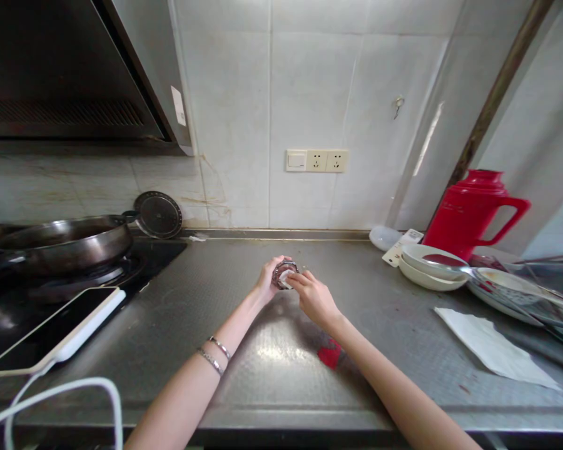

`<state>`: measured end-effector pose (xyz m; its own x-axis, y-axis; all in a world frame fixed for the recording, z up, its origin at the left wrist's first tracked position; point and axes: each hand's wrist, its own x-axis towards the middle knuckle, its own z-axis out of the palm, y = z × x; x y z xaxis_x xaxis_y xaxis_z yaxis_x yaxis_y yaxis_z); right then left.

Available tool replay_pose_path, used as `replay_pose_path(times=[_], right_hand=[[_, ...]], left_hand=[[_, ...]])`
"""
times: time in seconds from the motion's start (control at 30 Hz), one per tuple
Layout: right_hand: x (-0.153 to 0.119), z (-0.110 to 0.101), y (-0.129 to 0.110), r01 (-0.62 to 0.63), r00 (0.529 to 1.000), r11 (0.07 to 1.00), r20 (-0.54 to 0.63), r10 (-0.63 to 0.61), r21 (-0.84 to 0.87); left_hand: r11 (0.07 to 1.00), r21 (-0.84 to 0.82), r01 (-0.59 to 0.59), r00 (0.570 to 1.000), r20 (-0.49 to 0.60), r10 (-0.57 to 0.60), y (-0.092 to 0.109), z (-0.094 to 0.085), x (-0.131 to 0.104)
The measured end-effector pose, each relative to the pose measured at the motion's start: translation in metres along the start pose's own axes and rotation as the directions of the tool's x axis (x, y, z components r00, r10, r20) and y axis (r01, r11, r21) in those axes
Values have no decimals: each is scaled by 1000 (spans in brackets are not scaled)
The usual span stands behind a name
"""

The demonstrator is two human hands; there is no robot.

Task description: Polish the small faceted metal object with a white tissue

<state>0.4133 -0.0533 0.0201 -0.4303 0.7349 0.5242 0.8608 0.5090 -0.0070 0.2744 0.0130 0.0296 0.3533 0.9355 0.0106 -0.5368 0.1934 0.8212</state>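
Note:
In the head view my left hand (265,279) is wrapped around a small round cup (279,267) with a dark, shiny, scalloped rim, its opening turned towards me. Pinched in the fingers of my right hand (318,299) is a white tissue (286,279), pressed into the cup's opening. Both hands are above the middle of the metal counter (272,375). The cup's outer side is mostly hidden by my left fingers. Near my right forearm a red patch (329,354) shows on the counter; whether it is an object or a reflection I cannot tell.
To the left, a steel pan (70,247) sits on the black stove, with a phone (56,331) and white cable in front. At right stand a red thermos jug (471,215), stacked bowls (429,281), plates (488,297) with utensils, and a paper napkin (495,347).

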Motion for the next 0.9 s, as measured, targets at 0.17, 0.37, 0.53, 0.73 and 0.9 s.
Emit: replay_pose_path(times=[0.17, 0.37, 0.53, 0.73, 0.9], right_hand=[[-2, 13, -12, -57, 984, 885, -125, 129, 462], [1, 19, -21, -41, 962, 724, -168, 215, 689], [1, 17, -8, 9, 945, 830, -277, 176, 557], [-9, -12, 22, 143, 981, 967, -162, -109, 212], [-13, -25, 26, 260, 964, 965, 59, -261, 20]], left_hand=[[990, -113, -86, 996, -2, 86, -7, 7, -3], [976, -209, -63, 995, -94, 44, -12, 14, -6], [967, -252, -37, 998, 32, 47, -11, 21, -10], [981, -196, 12, 981, 193, 26, -2, 16, -7], [951, 28, 308, 948, 76, -309, -2, -3, 2]])
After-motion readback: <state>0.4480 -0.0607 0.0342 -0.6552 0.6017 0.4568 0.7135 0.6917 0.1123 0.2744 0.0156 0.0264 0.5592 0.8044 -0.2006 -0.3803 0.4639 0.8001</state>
